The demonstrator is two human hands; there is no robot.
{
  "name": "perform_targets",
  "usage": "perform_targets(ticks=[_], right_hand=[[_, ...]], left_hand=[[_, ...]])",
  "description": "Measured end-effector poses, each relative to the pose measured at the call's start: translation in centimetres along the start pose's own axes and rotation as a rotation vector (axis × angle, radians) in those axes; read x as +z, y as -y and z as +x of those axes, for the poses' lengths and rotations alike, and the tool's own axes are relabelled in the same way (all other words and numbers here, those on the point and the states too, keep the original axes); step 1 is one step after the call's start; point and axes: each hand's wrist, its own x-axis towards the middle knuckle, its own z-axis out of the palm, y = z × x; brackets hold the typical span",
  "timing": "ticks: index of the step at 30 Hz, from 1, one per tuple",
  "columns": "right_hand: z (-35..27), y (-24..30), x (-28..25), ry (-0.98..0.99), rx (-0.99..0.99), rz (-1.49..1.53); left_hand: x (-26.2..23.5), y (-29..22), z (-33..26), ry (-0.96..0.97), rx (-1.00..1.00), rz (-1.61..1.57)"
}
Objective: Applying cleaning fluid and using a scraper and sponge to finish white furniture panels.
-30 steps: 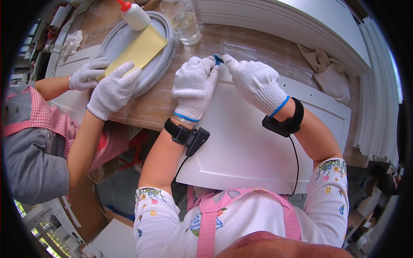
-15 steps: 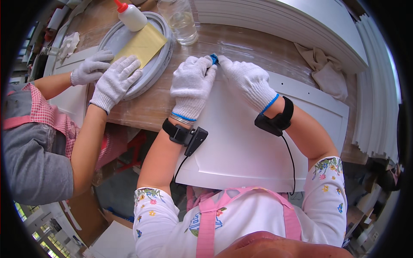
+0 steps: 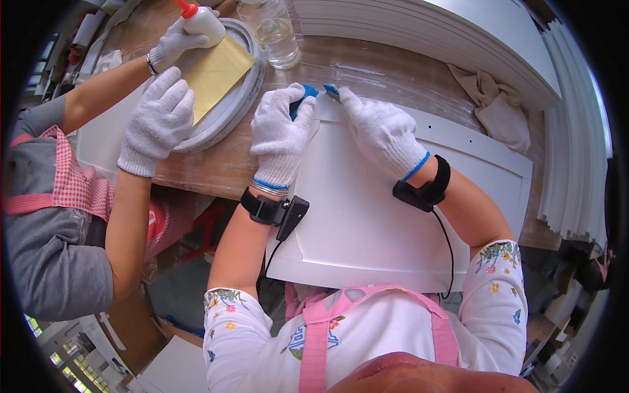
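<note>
My left hand (image 3: 280,136), in a white knit glove, is closed on a crumpled blue piece (image 3: 304,101) that sticks out between thumb and fingers. My gloved right hand (image 3: 388,136) pinches a smaller, flat blue piece (image 3: 331,90) at its fingertips. The two blue pieces are a small gap apart; what they are made of I cannot make out. Both hands are over the far left corner of a white framed panel (image 3: 373,216), which lies before me and overhangs the near table edge. My right hand rests by the panel's far border.
To the left, a co-worker's gloved hand (image 3: 177,46) grips a white squeeze bottle (image 3: 204,26) with a red cap. Yellow paper (image 3: 219,72) lies on a grey round lid (image 3: 252,85). A clear water jug (image 3: 282,46), stacked white panels (image 3: 419,33) and a beige cloth (image 3: 498,111) stand or lie beyond.
My hands have drawn slightly apart, leaving a blue piece in each. The co-worker's far hand has moved up onto the squeeze bottle, and the near hand has lifted off the yellow paper.
</note>
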Motion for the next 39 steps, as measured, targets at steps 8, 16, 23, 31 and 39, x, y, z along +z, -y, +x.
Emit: perform_targets(ticks=[8, 16, 23, 31, 39], right_hand=[[1.3, -2.6, -1.5, -0.227, 0.011, 0.159], [4.5, -6.1, -2.9, -0.128, 0.215, -0.188], [4.8, -2.7, -2.1, -0.227, -0.033, -0.368], [7.3, -0.6, -2.0, 0.116, 0.190, -0.103], [5.8, -1.0, -2.9, -0.132, 0.188, 0.316]], left_hand=[[-3.1, 0.9, -1.5, -0.008, -0.143, -0.278], [-6.4, 1.1, -3.7, 0.025, -0.305, -0.475], [-8.0, 0.6, -5.8, 0.018, -0.376, -0.449], [-8.2, 2.1, -7.1, -0.021, -0.394, -0.472], [-9.0, 3.6, -8.4, -0.046, -0.466, -0.634]])
